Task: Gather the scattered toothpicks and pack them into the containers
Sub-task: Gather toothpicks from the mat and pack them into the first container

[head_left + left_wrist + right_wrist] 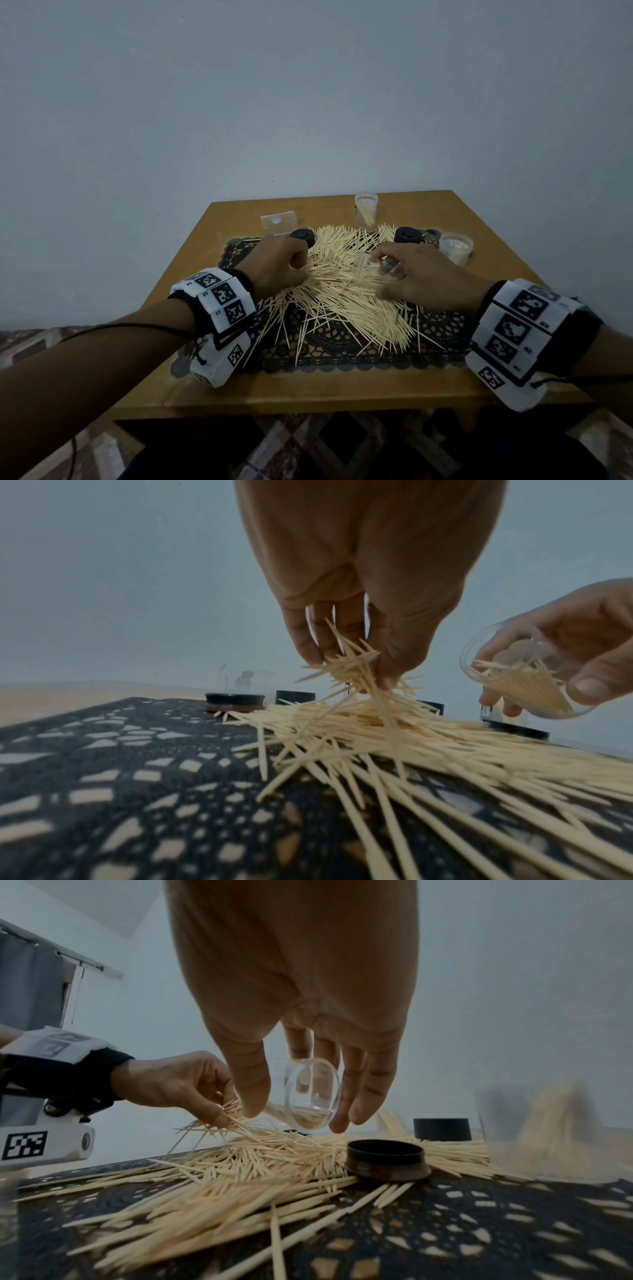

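A wooden worktop [342, 387] is covered by a black lace mat [342, 346], over which a wide heap of toothpicks [346, 291] is spread. At the heap's left side, a tuft of toothpicks is pinched in the grip of the left hand [277, 263], fingers curled. A clear container [524, 677], tilted and partly filled, is clasped by the right hand [421, 274] just above the heap. Two more clear containers [365, 209] [455, 250] with toothpicks are stood upright at the far edge, near two black lids [303, 236] [407, 235].
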